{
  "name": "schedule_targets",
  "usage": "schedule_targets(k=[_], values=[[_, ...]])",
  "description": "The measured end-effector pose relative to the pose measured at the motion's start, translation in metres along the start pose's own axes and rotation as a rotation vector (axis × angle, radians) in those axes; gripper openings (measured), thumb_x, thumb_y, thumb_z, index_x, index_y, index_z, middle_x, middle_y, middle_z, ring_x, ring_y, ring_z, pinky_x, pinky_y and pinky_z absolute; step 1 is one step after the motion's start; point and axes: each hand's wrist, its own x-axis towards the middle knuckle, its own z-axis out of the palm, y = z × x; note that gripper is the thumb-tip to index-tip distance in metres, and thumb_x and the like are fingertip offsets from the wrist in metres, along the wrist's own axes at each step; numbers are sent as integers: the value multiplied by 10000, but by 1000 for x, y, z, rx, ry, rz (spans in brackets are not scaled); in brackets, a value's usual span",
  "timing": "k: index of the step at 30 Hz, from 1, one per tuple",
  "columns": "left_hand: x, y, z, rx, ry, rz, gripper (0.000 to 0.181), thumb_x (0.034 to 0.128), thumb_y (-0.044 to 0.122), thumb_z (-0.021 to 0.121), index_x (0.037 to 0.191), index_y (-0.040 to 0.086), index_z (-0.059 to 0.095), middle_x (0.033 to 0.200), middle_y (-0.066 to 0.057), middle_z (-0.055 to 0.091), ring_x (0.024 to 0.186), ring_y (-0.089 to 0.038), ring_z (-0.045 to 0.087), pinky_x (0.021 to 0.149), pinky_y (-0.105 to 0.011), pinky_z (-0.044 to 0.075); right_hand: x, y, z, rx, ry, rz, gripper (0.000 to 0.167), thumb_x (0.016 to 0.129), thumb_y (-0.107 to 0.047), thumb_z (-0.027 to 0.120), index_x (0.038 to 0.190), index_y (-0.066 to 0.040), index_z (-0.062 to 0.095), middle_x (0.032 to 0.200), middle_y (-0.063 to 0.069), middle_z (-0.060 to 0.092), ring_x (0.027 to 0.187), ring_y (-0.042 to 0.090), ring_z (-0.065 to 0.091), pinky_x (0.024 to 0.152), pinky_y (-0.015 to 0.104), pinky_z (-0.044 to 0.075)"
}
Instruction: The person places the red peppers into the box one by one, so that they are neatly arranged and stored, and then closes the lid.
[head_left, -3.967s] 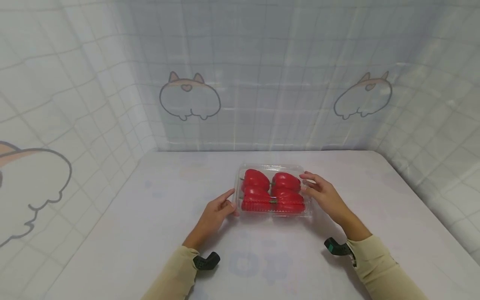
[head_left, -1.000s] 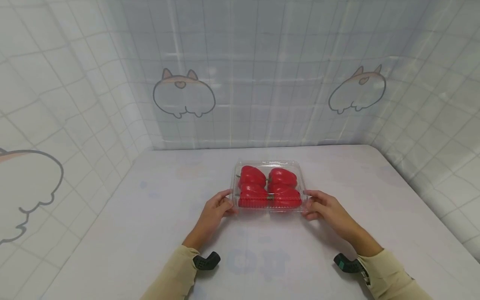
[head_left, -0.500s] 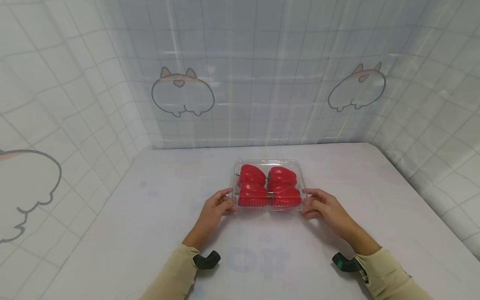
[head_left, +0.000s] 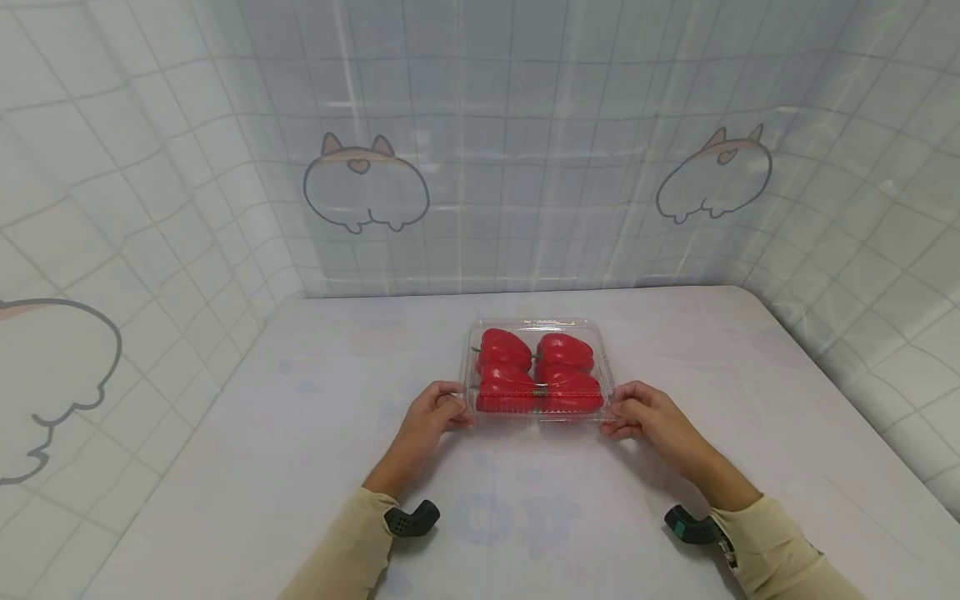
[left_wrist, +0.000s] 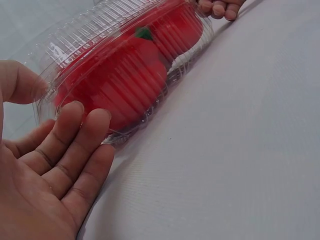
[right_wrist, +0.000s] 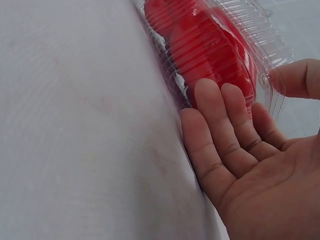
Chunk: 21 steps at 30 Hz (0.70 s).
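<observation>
A clear plastic clamshell box lies lidded on the table, with several red bell peppers inside. At its near left corner my left hand pinches the rim. The left wrist view shows the thumb on the box edge, with the other fingers beside the ribbed wall. My right hand pinches the near right corner likewise. Its thumb presses the lid's edge in the right wrist view, and the other fingers lie against or close to the side wall.
The white table has faint printed marks. A grid-patterned cloth wall with cartoon animal prints rises behind it, and similar walls stand at left and right. Dark wrist devices sit at both sleeve cuffs.
Since four seconds ago, my right hand has come down from the box's right side to its near right corner. In the last half second the hands and box have barely moved.
</observation>
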Motion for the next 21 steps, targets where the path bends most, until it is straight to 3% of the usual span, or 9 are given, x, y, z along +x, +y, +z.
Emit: schedule_targets(k=[9,21], values=[[1,0,-4,-28,-45,-20,159,1030,141,505,1110,7,538,982,-154,670,960,-291,677,921,-402,545,-1,-1,-2,-20,-38,4,213,1016,-130,495,1078,73,518,1010,221,621,941,334,690,836,348,590],[-2,3,-5,19,-68,-53,222,1037,198,494,1007,4,596,965,-142,702,943,-290,684,913,-387,555,-3,-2,-4,-17,-107,-17,349,1057,-165,459,1065,157,592,1001,252,692,936,337,702,846,351,587]])
